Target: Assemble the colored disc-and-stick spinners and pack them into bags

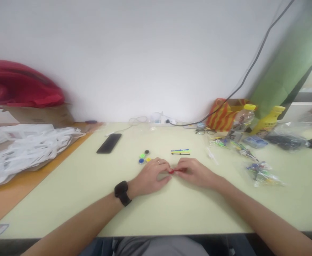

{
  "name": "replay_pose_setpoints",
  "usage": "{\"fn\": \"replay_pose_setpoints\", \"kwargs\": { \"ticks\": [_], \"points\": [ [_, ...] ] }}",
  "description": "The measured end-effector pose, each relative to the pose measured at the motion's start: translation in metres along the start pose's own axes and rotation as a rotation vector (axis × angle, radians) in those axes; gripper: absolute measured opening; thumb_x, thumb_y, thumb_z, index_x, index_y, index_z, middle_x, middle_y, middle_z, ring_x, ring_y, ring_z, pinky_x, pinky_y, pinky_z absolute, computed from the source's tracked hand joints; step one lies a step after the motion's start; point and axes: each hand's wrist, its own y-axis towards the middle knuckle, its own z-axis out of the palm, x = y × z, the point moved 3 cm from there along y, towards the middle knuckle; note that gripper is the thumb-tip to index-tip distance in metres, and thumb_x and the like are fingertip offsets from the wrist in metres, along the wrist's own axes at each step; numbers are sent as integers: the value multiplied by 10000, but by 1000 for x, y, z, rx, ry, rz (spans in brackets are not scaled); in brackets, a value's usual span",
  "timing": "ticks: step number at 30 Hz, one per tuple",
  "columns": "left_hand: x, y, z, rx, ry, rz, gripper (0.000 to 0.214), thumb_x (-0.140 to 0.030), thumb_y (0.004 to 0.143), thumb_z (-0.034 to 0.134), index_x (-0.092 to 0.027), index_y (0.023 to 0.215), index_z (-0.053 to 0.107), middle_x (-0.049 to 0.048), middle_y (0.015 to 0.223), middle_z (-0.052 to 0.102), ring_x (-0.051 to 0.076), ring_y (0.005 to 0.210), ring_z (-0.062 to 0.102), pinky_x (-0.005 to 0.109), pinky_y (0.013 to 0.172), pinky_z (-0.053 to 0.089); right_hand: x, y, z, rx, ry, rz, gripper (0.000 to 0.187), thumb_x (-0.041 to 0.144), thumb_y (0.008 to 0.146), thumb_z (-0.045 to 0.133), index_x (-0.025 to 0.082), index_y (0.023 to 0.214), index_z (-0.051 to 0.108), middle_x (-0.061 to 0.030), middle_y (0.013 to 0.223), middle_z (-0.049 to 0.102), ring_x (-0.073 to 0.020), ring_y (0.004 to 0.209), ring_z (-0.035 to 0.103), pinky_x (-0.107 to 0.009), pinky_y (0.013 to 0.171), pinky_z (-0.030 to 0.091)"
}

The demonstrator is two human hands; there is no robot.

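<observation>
My left hand (151, 175), with a ring and a black watch on the wrist, pinches a small red round piece (171, 171) low over the table. From the right, my right hand (194, 172) has its fingertips closed on a thin red strip (175, 170) that meets the round piece. Whether the two are joined I cannot tell. Just beyond my left hand lie small round discs: black (146, 152), green (142, 155), blue (141, 161) and yellow (148, 160). Slim arrow-shaped pointers, one blue (179, 150) and one black (181, 154), lie beyond my right hand.
A black phone (109, 143) lies left on the pale table (73, 199). Stacked white bags (33, 149) cover the far left. At right are plastic packets of coloured parts (262, 172), a clear bottle (242, 121), a yellow bottle (269, 122) and a striped bag (220, 115).
</observation>
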Motion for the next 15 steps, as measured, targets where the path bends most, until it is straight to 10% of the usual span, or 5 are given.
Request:
{"fn": "replay_pose_setpoints", "kwargs": {
  "ticks": [7, 12, 15],
  "points": [
    [-2, -2, -7, -131, -51, -36, 298, -300, 937, 681, -287, 1234, 659, 72, 1287, 642, 275, 1218, 570, 455, 1085, 453, -11, -1, -9, -184, 103, 318, 508, 568, 1005, 536, 187, 1328, 631, 17, 687, 612, -155, 567, 527, -281, 533, 396],
    [1, -3, -13, -225, -58, -95, 285, -289, 962, 652, -283, 1247, 648, 70, 1276, 632, 265, 1226, 558, 455, 1099, 442, 8, -3, -15, 90, 439, 380, 716, 684, 1021, 390, 197, 528, 572, 19, 476, 386, -122, 488, 358, -287, 514, 334],
    [3, -4, -14, -261, -47, -112, 271, -301, 982, 629, -281, 1251, 648, 72, 1268, 637, 267, 1218, 560, 463, 1098, 431, 15, -2, -20, 98, 567, 367, 752, 706, 1015, 368, 202, 465, 465, 22, 491, 335, -117, 497, 274, -293, 504, 279]
  ]
}}
